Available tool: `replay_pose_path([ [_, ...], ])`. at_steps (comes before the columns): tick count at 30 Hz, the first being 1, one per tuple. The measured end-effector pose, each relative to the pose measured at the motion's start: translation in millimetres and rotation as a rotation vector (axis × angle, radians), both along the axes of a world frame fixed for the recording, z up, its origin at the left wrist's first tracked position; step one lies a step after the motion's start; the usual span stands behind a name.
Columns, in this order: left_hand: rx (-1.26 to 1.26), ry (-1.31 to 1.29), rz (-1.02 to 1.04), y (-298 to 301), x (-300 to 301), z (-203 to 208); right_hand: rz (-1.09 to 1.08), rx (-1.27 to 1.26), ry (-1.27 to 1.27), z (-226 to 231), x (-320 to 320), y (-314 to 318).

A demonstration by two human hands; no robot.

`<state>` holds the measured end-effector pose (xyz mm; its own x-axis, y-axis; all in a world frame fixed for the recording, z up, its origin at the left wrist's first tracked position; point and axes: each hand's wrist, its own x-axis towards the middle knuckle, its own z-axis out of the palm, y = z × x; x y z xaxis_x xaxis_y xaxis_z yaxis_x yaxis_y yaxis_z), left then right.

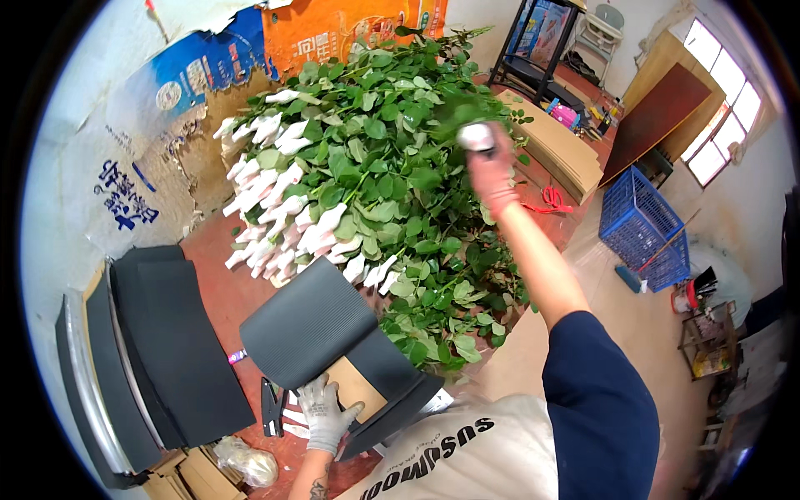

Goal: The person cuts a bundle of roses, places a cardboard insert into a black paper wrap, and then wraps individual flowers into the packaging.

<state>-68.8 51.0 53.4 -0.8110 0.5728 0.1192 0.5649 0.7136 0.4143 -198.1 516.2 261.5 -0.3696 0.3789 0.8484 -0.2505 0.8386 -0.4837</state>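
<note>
My left hand, in a pale grey glove, lies on the edge of a brown cardboard piece with thumb and fingers apart. The cardboard rests on a black ribbed mat, which bends over some support. My right hand, in a pinkish glove, is stretched over the right side of a big heap of leafy green stems. Motion smears its fingers. A white, dark-edged shape shows at them; I cannot make out what it is. White-wrapped flower heads point left from the heap.
A black stapler-like tool lies left of my left hand. Black padded sheets stand at the left. Red-handled scissors and stacked cardboard strips lie beyond the right hand. A blue plastic crate stands on the floor.
</note>
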Motion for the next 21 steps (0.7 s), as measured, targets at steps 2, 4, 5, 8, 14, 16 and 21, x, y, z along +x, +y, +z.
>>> replay_pose_path([
  [2,-0.011,-0.005,-0.005,-0.1,1.0,0.8,-0.003,-0.288,0.202,-11.6,12.6,69.6],
  [4,0.011,-0.013,-0.027,1.0,-2.3,2.3,0.154,-0.705,0.372,1.2,38.1,119.8],
  [5,0.035,0.002,-0.061,4.8,-5.8,-4.4,-0.047,-0.558,0.356,-3.6,56.3,186.0],
  [8,0.031,0.028,-0.033,-0.9,0.1,-6.2,0.026,-0.292,0.303,23.1,80.8,155.3],
  [14,0.022,-0.036,0.019,-6.2,4.9,-4.2,0.174,1.047,-0.469,27.0,78.8,-39.1],
  [16,-0.019,-0.059,0.013,-4.3,2.7,-1.5,0.358,1.159,-0.835,-31.6,58.5,-47.9],
  [21,-0.011,-0.075,0.015,1.2,0.6,1.3,0.677,1.149,-1.050,-140.9,44.7,-46.4],
])
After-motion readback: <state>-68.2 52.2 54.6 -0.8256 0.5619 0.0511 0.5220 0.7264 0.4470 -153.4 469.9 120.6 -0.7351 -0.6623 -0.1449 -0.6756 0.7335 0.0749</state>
